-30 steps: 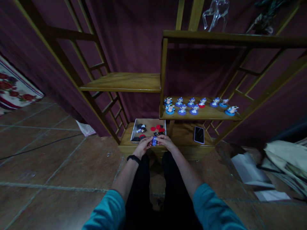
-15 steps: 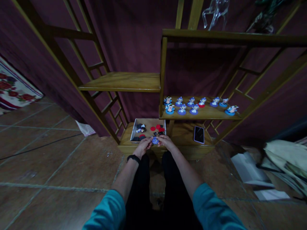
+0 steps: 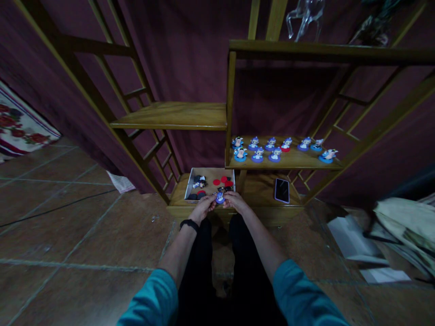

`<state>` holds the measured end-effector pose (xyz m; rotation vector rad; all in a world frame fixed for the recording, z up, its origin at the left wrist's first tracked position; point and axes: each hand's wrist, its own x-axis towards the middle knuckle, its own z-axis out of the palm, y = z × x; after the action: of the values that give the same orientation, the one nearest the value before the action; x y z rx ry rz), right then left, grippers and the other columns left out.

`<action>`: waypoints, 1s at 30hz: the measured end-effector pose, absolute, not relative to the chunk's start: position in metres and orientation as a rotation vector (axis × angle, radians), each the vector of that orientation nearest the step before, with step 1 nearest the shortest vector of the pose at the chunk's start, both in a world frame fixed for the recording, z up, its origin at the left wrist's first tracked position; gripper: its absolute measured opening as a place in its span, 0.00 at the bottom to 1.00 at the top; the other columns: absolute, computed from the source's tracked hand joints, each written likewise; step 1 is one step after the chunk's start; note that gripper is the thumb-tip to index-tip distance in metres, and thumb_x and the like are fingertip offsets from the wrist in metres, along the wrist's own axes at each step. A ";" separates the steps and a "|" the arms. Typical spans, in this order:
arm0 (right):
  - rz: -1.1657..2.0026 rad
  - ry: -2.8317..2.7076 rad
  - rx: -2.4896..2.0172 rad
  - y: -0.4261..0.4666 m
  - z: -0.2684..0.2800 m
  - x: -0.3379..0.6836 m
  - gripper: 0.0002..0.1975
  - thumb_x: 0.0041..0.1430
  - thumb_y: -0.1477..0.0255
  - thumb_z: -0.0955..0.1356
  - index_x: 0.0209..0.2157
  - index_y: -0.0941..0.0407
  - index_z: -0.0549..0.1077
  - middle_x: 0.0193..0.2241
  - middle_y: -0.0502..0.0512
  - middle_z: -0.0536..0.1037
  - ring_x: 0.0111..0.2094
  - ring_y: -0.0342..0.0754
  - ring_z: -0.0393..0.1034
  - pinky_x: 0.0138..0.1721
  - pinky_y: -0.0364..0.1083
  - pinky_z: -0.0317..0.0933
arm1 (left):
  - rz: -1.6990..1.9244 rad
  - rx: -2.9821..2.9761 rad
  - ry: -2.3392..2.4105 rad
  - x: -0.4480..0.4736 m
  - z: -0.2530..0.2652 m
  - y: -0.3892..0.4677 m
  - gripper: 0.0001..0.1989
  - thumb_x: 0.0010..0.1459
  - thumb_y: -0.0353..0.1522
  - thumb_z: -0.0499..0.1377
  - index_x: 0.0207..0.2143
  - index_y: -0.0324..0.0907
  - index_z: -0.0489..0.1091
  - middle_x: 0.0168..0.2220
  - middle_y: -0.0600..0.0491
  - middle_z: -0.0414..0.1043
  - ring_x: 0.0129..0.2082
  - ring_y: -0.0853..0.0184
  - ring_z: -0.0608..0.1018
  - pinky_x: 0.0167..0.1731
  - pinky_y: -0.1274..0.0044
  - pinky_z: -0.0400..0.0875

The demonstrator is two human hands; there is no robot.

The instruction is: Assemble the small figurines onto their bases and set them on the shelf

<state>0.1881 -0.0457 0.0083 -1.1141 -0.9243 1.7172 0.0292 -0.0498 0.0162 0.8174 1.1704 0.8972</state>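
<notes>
A small purple-and-white figurine (image 3: 219,198) on a round purple base is held between both hands, at the front edge of an open box. My left hand (image 3: 204,207) pinches it from the left, and my right hand (image 3: 236,201) grips its right side. Just beyond them, the shallow white-rimmed box (image 3: 211,173) contains dark-and-white figurines (image 3: 200,182), red discs (image 3: 216,182) and black pieces (image 3: 192,196). On the shelf to the upper right stand several similar figurines (image 3: 257,155) on purple, blue and red bases.
A wooden display rack (image 3: 170,115) surrounds the work area. A dark-screened phone (image 3: 282,190) lies to the right of the box. Higher up stands a clear glass animal figure (image 3: 306,18). White packaging (image 3: 355,240) and a pale bag (image 3: 408,222) are on the floor at right.
The figurine in my hands has tipped more upright, so its body now shows above the base. Both hands stay in nearly the same place.
</notes>
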 end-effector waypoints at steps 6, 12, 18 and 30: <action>1.670 -0.806 -1.151 -0.048 0.013 0.188 0.04 0.47 0.75 0.68 0.29 0.58 0.69 0.15 0.47 0.73 0.16 0.39 0.67 0.21 0.41 0.69 | 0.894 0.769 1.090 0.028 0.020 -0.051 0.12 0.45 0.36 0.65 0.28 0.36 0.70 0.21 0.52 0.72 0.20 0.74 0.74 0.21 0.84 0.64; 1.680 -0.825 -1.153 -0.049 0.017 0.189 0.03 0.49 0.76 0.67 0.29 0.59 0.69 0.16 0.49 0.74 0.17 0.40 0.68 0.24 0.42 0.69 | 0.932 0.733 1.019 0.028 0.022 -0.053 0.12 0.48 0.29 0.64 0.37 0.36 0.71 0.25 0.50 0.75 0.24 0.72 0.77 0.25 0.83 0.69; 1.702 -0.854 -1.101 -0.050 0.015 0.190 0.07 0.49 0.75 0.68 0.33 0.58 0.69 0.18 0.49 0.75 0.19 0.41 0.71 0.27 0.42 0.69 | 0.954 0.739 0.980 0.027 0.017 -0.052 0.13 0.47 0.25 0.63 0.38 0.35 0.71 0.26 0.49 0.75 0.24 0.72 0.77 0.27 0.82 0.71; 1.746 -0.932 -1.121 -0.051 0.017 0.192 0.07 0.50 0.73 0.68 0.34 0.57 0.70 0.20 0.50 0.75 0.21 0.41 0.71 0.30 0.43 0.69 | 0.975 0.704 1.037 0.027 0.019 -0.051 0.09 0.46 0.27 0.64 0.34 0.37 0.71 0.24 0.51 0.74 0.23 0.72 0.76 0.25 0.82 0.70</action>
<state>0.1916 -0.0509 0.0171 -1.1215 -0.9320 1.7461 0.0270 -0.0514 0.0188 0.7037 1.0374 0.9747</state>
